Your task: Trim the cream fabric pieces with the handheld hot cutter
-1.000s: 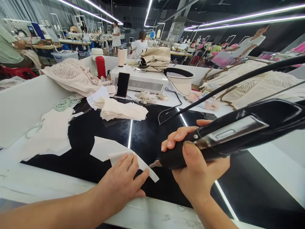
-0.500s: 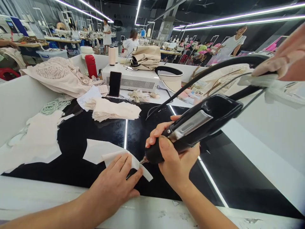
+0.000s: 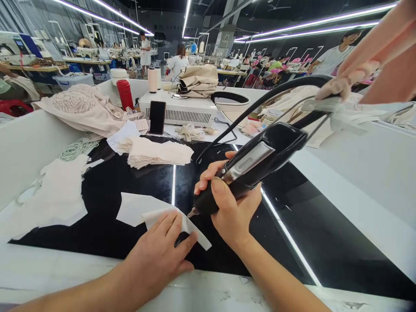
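Note:
My left hand (image 3: 162, 247) rests with fingers spread on a pale strip of fabric (image 3: 199, 236) on the black work surface (image 3: 107, 234). Its fingertips press the fabric down. A larger white piece (image 3: 133, 208) lies under or against this fabric at the left; their overlap is partly hidden by my hand. My right hand (image 3: 230, 212) is wrapped around a black corded handheld tool (image 3: 256, 156) with a silver lever. The tool slants down to the left, its pointed metal tip (image 3: 193, 212) at the fabric's upper edge, right beside my left fingertips.
A fabric stack (image 3: 159, 151), pale cut pieces (image 3: 61, 190) and green cord (image 3: 78, 149) lie on the left. Behind stand a phone (image 3: 157, 117), red bottle (image 3: 125, 94) and white vented box (image 3: 185, 112). The tool's cable (image 3: 260, 108) rises right to a pinkish form, fabric or hand unclear.
The tool and my right hand have shifted slightly left and up in view. My left hand stays on the fabric. The person at the far right appears nearer the centre of view.

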A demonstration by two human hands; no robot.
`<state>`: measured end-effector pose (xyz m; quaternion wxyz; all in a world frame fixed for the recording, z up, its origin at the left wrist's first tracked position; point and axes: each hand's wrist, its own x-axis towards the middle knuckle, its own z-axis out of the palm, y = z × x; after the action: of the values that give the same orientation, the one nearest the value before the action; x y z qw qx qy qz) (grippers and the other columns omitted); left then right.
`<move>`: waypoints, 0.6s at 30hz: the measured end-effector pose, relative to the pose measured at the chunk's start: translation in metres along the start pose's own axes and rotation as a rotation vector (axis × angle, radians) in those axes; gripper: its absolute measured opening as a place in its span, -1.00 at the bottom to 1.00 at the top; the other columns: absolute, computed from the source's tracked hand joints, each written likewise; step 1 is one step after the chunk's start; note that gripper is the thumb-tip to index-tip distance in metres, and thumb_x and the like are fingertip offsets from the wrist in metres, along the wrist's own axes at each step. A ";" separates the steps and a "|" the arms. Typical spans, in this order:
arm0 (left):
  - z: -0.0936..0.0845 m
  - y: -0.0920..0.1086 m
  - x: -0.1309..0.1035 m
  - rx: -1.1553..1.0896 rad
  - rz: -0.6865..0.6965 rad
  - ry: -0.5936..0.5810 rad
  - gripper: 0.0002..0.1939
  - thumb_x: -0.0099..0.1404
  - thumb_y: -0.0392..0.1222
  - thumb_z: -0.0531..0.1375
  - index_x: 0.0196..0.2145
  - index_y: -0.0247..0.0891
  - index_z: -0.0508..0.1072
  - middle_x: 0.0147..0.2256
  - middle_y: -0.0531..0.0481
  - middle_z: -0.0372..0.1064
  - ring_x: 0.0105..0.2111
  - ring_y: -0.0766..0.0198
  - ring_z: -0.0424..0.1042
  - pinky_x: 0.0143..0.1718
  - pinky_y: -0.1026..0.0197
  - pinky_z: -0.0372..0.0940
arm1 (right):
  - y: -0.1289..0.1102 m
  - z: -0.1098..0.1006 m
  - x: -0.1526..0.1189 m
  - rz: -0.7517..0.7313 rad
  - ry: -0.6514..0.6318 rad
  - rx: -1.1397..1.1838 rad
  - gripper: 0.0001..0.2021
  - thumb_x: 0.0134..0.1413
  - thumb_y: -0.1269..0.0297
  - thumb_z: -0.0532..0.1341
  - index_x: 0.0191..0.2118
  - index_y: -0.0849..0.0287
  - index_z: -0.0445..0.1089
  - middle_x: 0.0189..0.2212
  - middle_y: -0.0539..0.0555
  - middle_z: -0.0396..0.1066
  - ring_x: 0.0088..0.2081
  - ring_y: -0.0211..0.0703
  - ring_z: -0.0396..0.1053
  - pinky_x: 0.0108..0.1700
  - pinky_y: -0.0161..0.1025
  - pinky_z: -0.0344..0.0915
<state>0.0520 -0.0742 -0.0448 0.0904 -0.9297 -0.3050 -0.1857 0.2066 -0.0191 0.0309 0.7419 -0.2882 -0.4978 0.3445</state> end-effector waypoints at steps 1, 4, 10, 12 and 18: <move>0.000 0.000 0.001 -0.001 -0.001 0.004 -0.33 0.24 0.20 0.43 0.13 -0.27 0.43 0.05 -0.44 0.49 0.09 -0.19 0.53 0.09 -0.13 0.48 | 0.001 0.000 0.001 -0.007 -0.003 0.006 -0.67 0.04 0.37 0.36 -0.12 0.04 0.25 -0.41 -0.17 0.45 -0.55 -0.33 0.39 -0.52 -0.29 0.44; -0.001 0.000 0.001 -0.006 -0.007 0.024 -0.33 0.23 0.20 0.43 0.12 -0.26 0.45 0.04 -0.42 0.49 0.08 -0.18 0.54 0.08 -0.11 0.49 | 0.005 0.002 0.002 -0.013 -0.012 0.009 -0.66 0.04 0.36 0.38 -0.13 0.03 0.24 -0.40 -0.17 0.45 -0.54 -0.33 0.40 -0.51 -0.30 0.44; 0.001 0.001 0.000 -0.017 -0.015 0.015 -0.37 0.28 0.21 0.39 0.13 -0.25 0.45 0.07 -0.42 0.47 0.12 -0.17 0.51 0.10 -0.13 0.47 | 0.009 0.005 0.001 -0.004 -0.011 -0.015 -0.69 0.06 0.38 0.36 -0.15 0.03 0.24 -0.41 -0.17 0.45 -0.55 -0.33 0.40 -0.53 -0.32 0.43; 0.002 0.001 0.000 -0.018 -0.013 0.017 -0.37 0.28 0.20 0.39 0.12 -0.26 0.45 0.06 -0.42 0.47 0.11 -0.18 0.51 0.10 -0.14 0.47 | 0.009 0.005 0.002 -0.003 -0.016 -0.011 -0.70 0.07 0.39 0.35 -0.15 0.04 0.25 -0.41 -0.18 0.46 -0.54 -0.34 0.40 -0.52 -0.32 0.43; 0.007 0.001 -0.002 -0.032 -0.025 0.020 -0.38 0.31 0.22 0.36 0.14 -0.25 0.44 0.07 -0.40 0.46 0.13 -0.20 0.49 0.12 -0.15 0.45 | 0.011 0.009 0.007 -0.021 -0.032 0.046 -0.69 0.05 0.39 0.37 -0.15 0.03 0.26 -0.40 -0.19 0.46 -0.53 -0.34 0.41 -0.51 -0.31 0.44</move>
<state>0.0533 -0.0737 -0.0521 0.0763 -0.9252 -0.3126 -0.2009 0.1972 -0.0063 0.0287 0.7439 -0.2603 -0.5046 0.3524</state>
